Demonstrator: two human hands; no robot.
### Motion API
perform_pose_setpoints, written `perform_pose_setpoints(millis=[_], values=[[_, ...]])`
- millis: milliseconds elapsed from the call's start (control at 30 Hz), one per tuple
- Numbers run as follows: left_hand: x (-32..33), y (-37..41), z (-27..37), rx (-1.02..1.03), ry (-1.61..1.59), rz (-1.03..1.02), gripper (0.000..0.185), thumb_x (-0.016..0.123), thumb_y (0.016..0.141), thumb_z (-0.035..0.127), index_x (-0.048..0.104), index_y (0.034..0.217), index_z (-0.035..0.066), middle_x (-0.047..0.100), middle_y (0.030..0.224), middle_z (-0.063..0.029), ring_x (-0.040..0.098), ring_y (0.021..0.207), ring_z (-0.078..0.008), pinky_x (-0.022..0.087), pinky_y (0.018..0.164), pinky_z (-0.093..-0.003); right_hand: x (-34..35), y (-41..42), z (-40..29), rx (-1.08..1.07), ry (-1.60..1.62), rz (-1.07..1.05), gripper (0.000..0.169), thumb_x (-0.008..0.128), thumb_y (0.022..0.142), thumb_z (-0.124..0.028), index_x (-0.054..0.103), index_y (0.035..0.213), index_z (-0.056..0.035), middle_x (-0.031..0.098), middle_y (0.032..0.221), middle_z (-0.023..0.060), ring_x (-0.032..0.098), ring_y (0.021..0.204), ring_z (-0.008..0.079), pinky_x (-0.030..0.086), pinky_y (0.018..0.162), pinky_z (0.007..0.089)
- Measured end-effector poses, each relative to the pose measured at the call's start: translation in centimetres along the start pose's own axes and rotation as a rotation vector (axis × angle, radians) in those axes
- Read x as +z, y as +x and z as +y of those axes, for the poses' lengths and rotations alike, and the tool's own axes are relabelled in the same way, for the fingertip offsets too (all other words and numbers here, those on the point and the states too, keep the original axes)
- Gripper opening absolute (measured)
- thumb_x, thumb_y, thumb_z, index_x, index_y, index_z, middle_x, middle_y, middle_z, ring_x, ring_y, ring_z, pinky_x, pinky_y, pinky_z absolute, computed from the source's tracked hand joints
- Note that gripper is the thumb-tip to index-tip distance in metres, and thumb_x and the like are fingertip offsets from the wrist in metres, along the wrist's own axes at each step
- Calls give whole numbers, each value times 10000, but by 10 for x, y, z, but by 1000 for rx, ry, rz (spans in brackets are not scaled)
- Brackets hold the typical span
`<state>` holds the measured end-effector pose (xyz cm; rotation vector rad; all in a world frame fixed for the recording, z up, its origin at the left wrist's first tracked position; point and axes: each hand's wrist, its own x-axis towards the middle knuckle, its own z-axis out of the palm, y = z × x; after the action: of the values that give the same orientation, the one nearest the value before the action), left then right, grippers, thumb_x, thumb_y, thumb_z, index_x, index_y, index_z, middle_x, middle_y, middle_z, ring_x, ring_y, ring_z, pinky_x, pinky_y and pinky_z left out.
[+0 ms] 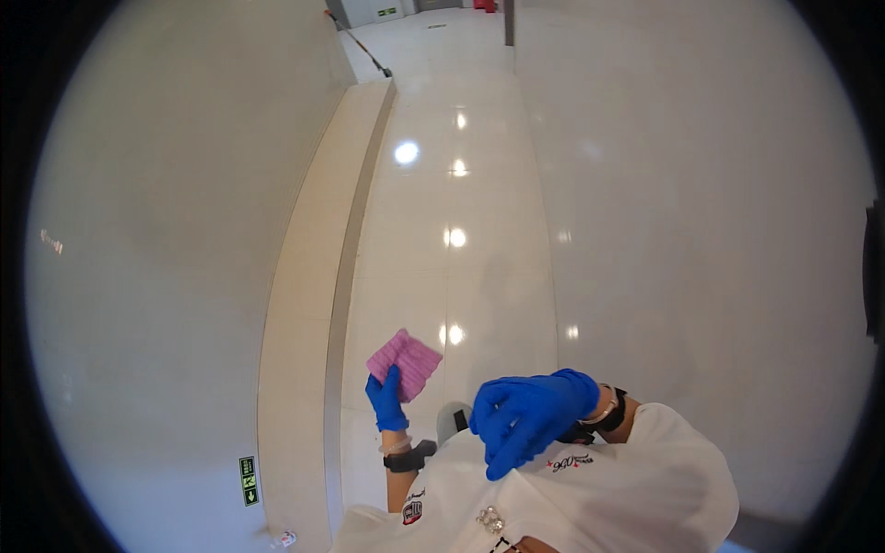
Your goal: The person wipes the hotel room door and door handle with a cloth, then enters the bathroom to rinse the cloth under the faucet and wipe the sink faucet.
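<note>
My left hand (pixel 388 401), in a blue glove, holds a folded pink ribbed cloth (pixel 406 363) above the floor. The thumb lies over the cloth, and the other fingers are mostly hidden behind it. Close to the chest of my white shirt (pixel 588 498) is my right hand (pixel 529 415), also blue-gloved, its fingers bent downward. In the picture its fingertips meet the shirt front, but whether they pinch the fabric is unclear. Both wrists wear dark bands.
A low beige ledge (pixel 297 290) runs along the left wall (pixel 159 228). A smooth pale wall (pixel 691 207) rises on the right. Glossy tiled floor (pixel 408 276) stretches ahead between them. At the ledge's far end a long-handled tool (pixel 363 47) leans. A green exit sign (pixel 249 480) is low on the left wall.
</note>
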<state>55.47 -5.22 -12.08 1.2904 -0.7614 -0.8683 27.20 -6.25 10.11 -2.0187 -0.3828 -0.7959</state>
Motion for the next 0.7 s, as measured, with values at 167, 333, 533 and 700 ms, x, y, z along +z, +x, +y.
perform_pose_setpoints(millis=[167, 333, 533, 700], values=[[-100, 75, -96, -53, 235, 178, 287, 623, 778, 101, 590, 1034, -25, 609, 938, -45, 545, 818, -131, 459, 710, -279, -57, -47, 185, 401, 21, 317, 177, 596, 805, -102, 659, 970, -100, 602, 952, 55, 536, 864, 225, 425, 801, 313], [-89, 98, -77, 78, 207, 311, 272, 568, 800, 45, 561, 1056, -46, 602, 984, -94, 572, 844, -175, 474, 744, -298, 10, -328, 356, 1176, -299, 542, 317, 564, 780, -326, 644, 886, -38, 616, 879, 190, 593, 837, 323, 458, 720, 375], [-15, 91, -19, 13, 244, -8, 292, 600, 798, 84, 561, 1055, -48, 602, 972, -83, 557, 849, -163, 466, 745, -295, 328, -578, 88, 1818, -486, 25, 358, 514, 795, -365, 580, 1056, -130, 586, 1069, 96, 580, 926, 270, 449, 790, 356], [37, 21, 40, 76, 263, -199, 290, 602, 808, 136, 577, 1032, -47, 611, 951, -62, 540, 837, -123, 448, 733, -268, 481, -515, -187, 2104, -115, -110, 346, 493, 804, -337, 573, 1060, -118, 588, 1056, 75, 583, 930, 246, 441, 828, 353]])
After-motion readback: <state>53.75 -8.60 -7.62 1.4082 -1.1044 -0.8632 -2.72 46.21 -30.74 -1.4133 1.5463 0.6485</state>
